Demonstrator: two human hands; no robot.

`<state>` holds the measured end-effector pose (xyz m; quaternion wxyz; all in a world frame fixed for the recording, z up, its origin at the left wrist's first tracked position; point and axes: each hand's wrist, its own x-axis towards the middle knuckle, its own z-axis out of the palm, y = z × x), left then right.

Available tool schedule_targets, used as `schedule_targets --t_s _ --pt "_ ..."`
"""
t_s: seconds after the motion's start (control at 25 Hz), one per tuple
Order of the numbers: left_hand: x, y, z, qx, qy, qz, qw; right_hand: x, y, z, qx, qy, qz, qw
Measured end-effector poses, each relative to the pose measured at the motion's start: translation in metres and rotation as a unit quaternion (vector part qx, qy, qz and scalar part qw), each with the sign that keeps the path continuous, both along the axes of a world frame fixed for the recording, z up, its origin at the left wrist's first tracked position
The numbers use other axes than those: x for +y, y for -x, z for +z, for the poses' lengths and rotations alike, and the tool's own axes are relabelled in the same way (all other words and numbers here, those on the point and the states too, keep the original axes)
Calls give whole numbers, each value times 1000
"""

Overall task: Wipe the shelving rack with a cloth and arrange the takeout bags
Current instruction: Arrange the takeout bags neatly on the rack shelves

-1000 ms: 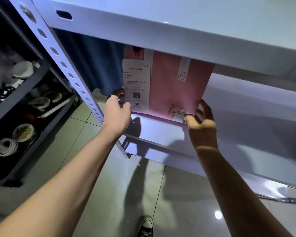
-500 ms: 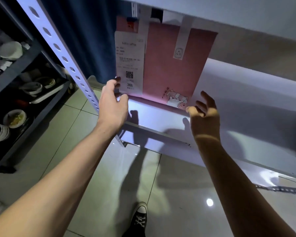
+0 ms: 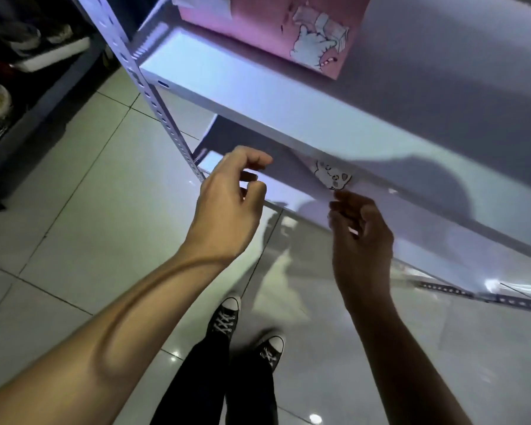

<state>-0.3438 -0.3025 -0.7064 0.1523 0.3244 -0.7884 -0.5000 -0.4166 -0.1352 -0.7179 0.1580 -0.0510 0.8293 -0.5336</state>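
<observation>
A pink takeout bag (image 3: 258,29) with a cartoon cat print stands upright on the white shelf (image 3: 233,87) of the rack, at the top of the view. On the shelf below, the corner of a second bag (image 3: 331,177) with a cat drawing shows under the upper shelf's edge. My left hand (image 3: 227,204) hovers in front of the lower shelf, fingers curled and apart, holding nothing. My right hand (image 3: 359,234) is just below the second bag's corner, fingers loosely bent, fingertips close to it; whether they touch it I cannot tell.
The rack's perforated upright post (image 3: 154,96) runs down the left of the shelves. A dark rack (image 3: 28,87) with bowls and dishes stands at the far left. Glossy floor tiles (image 3: 83,194) lie below, with my two sneakers (image 3: 227,317) near the rack.
Both hands have let go of the pink bag, which stays on the upper shelf. They dropped to the lower shelf level, and the view tilted down toward the floor.
</observation>
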Motion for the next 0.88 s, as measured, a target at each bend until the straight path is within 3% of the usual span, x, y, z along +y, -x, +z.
schedule_targets --t_s 0.24,0.52,0.68,0.88 --pt "34 2 -74 -35 -24 11 999 31 22 -93 -40 -51 -20 998" --pt "44 9 -143 -39 -45 -4 998 22 93 -185 -32 -95 -115 988" --pt "39 4 -164 -66 -54 -7 996 -2 138 -216 -56 -61 -139 987" --pt "27 -3 -173 -82 -54 -17 995 -9 166 -230 1 -60 -172 983"
